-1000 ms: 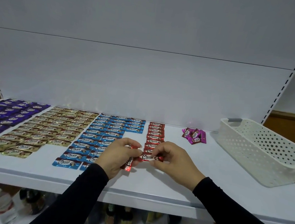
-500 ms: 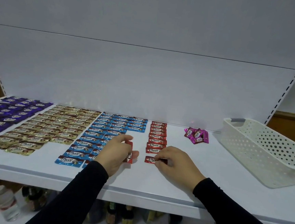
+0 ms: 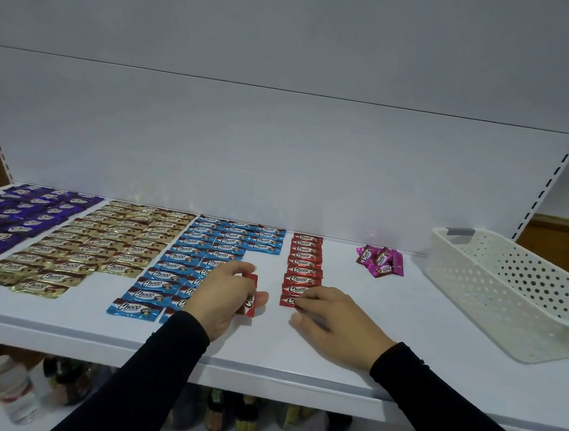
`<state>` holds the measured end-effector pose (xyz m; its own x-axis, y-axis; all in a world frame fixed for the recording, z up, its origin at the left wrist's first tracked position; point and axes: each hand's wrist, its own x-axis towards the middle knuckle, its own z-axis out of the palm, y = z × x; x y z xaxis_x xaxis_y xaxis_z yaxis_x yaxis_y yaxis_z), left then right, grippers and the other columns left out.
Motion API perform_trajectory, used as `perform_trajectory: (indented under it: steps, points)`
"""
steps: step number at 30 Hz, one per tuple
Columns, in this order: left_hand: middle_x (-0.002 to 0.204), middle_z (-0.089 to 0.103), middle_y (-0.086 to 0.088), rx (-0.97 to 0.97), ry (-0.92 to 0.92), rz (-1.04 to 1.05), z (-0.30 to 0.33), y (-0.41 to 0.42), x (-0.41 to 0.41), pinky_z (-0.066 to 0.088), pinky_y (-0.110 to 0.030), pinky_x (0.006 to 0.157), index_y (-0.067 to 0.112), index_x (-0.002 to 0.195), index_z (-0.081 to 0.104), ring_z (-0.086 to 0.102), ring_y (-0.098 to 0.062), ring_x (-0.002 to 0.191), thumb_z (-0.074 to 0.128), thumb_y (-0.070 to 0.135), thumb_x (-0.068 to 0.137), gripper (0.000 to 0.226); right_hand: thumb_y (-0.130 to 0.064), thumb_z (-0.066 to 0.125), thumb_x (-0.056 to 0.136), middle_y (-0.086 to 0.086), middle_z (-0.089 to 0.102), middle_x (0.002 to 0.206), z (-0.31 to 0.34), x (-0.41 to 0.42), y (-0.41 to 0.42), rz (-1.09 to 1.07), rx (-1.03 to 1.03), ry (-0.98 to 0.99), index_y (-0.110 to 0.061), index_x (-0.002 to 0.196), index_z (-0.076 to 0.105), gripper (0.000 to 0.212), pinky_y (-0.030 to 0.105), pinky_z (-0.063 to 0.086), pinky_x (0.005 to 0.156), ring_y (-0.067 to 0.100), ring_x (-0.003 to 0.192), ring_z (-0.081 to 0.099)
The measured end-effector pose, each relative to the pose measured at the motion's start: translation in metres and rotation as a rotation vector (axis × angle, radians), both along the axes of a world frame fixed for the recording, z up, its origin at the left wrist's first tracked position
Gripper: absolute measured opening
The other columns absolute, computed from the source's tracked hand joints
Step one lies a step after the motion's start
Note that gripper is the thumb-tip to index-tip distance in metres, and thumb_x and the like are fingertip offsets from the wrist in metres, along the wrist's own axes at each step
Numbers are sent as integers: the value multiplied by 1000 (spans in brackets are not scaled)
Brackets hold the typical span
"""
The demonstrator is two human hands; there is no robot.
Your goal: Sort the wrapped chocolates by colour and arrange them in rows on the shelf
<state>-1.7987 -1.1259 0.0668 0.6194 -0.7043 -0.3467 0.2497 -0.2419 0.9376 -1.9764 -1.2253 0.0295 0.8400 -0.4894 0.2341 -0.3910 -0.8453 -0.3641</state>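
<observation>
Sorted wrapped chocolates lie in rows on the white shelf: purple chocolates at far left, then gold chocolates, blue chocolates, and a single column of red chocolates. A small heap of pink chocolates lies to the right. My left hand holds a few red chocolates upright in curled fingers. My right hand pinches the front red chocolate flat on the shelf, at the near end of the red column.
A white perforated basket stands at the right end of the shelf, tilted toward me. Bottles stand on the lower shelf below the front edge. A white back panel rises behind the rows.
My right hand took one red chocolate from the left hand's bunch and set it down at the front of the red column. My left hand drew slightly left.
</observation>
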Motion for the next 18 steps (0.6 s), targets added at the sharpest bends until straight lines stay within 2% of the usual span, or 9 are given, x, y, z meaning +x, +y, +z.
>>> perform_trajectory:
  steps: [3, 7, 10, 12, 14, 16, 18]
  points:
    - [116, 57, -15, 0, 6, -2, -2, 0, 0, 62, -38, 78, 12, 123, 58, 74, -26, 85, 52, -13, 93, 40, -49, 49, 98, -12, 57, 129, -1, 2, 0, -3, -2, 4, -24, 123, 67, 40, 13, 32, 101, 4, 120, 46]
    - [117, 61, -18, -11, 10, -27, -3, 0, -1, 62, -40, 80, 11, 121, 59, 74, -26, 85, 53, -12, 93, 37, -50, 49, 97, -13, 56, 130, -1, 2, 0, -4, -5, 2, -25, 124, 67, 41, 16, 34, 103, 5, 120, 45]
    - [106, 68, -21, -46, 26, -80, -4, 3, -1, 63, -41, 76, 10, 120, 57, 75, -28, 83, 58, -12, 91, 36, -44, 52, 98, -16, 54, 126, 0, 1, 4, -27, 17, -52, -22, 125, 66, 38, 1, 25, 97, 0, 118, 43]
    - [97, 72, -24, -76, 50, -142, -5, 6, -2, 62, -48, 78, 9, 120, 55, 75, -30, 81, 62, -12, 88, 39, -38, 52, 99, -16, 57, 122, 1, 1, 4, -66, 97, -145, -22, 125, 66, 33, 1, 29, 93, -1, 114, 48]
    - [95, 73, -27, -102, 68, -217, -4, 8, -5, 60, -53, 82, 7, 120, 55, 74, -32, 80, 64, -13, 86, 40, -36, 53, 99, -13, 65, 114, 5, 4, 4, -108, 265, -299, -27, 119, 68, 26, 14, 42, 92, 2, 106, 58]
    - [92, 74, -26, -107, 59, -274, -2, 8, -10, 62, -47, 77, 6, 117, 56, 73, -31, 79, 65, -14, 85, 38, -33, 58, 97, -9, 71, 105, 12, 8, 5, -135, 489, -424, -32, 110, 68, 17, 27, 53, 87, 6, 95, 66]
    - [91, 74, -24, -115, 41, -301, 0, 8, -14, 62, -38, 66, 5, 113, 58, 73, -28, 76, 66, -12, 85, 34, -22, 64, 94, 0, 73, 94, 19, 11, 9, -111, 597, -458, -26, 104, 69, 11, 26, 55, 77, 8, 80, 68]
